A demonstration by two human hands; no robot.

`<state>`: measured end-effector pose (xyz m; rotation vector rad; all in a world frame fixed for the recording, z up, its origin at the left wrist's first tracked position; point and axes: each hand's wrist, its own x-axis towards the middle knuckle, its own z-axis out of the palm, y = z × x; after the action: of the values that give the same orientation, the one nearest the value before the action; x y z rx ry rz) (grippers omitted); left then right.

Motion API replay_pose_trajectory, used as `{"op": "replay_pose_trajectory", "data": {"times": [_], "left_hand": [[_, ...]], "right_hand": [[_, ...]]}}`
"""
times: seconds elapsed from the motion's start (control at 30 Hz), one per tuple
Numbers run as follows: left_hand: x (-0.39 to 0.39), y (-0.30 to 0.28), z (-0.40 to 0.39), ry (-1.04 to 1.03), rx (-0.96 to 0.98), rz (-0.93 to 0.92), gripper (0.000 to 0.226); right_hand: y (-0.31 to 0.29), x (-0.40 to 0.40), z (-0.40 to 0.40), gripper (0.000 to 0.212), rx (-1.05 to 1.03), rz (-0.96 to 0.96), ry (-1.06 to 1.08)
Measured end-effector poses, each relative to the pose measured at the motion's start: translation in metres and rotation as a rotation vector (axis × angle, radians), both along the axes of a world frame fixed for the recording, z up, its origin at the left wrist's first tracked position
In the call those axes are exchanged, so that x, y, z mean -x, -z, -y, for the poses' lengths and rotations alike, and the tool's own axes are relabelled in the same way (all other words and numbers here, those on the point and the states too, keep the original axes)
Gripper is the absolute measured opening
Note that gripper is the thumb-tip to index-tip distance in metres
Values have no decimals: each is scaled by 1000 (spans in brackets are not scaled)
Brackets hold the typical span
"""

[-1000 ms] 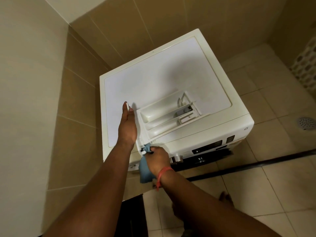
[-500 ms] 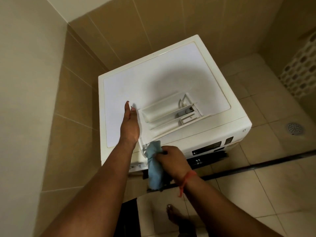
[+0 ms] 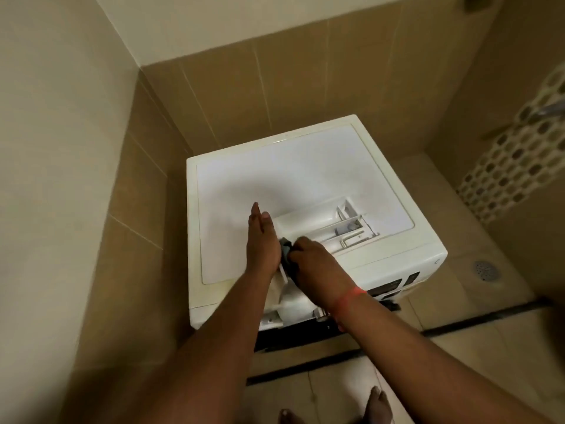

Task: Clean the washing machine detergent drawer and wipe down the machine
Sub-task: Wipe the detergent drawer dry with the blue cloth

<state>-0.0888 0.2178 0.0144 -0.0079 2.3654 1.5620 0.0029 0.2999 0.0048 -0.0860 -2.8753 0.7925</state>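
A white washing machine (image 3: pixel 305 166) stands in a tiled corner. Its removed detergent drawer (image 3: pixel 330 223) lies on the lid, compartments facing up. My left hand (image 3: pixel 263 240) rests flat against the drawer's front panel, fingers straight, steadying its left end. My right hand (image 3: pixel 312 258) is shut on a blue cloth (image 3: pixel 286 247) and presses it against the near end of the drawer, right beside my left hand. Most of the cloth is hidden under my fingers. A red band circles my right wrist.
Tiled walls close in on the left and behind the machine. A floor drain (image 3: pixel 484 269) sits in the tiles at the right. A perforated white basket (image 3: pixel 519 157) stands at the far right. My bare feet (image 3: pixel 377 407) show at the bottom.
My right hand has lifted the cloth from the machine's front edge up onto the drawer's near end, close against my left hand. The view has tilted so the machine sits lower.
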Motion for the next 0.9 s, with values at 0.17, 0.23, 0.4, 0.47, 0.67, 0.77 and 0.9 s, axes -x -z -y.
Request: {"op": "replay_pose_trajectory", "data": {"times": [0.17,0.23,0.4,0.47,0.67,0.77,0.9], "left_hand": [[5,8,2,24,-42,-46,49],[6,10,2,29,-35,-63,50],[9,13,2,12,-63,-63,50],[10,14,2,13,-59,-54,50],[10,15,2,8,-48,-65,49],[9,15,2,15,-22,-63,50],[5,9,0,5,15,-62,50]], "right_hand": [[-8,22,7,14,-11,27,92],[-15,38,12,17,26,11,167],[-15,11,1,16,-25,111,102],[-19,-1,-27,19,-83,156,144],[-26,-6,-52,55,-155,194,267],[-15,-12,-21,46,-153,148,19],[-12,-22,-42,46,-218,129,-144]]}}
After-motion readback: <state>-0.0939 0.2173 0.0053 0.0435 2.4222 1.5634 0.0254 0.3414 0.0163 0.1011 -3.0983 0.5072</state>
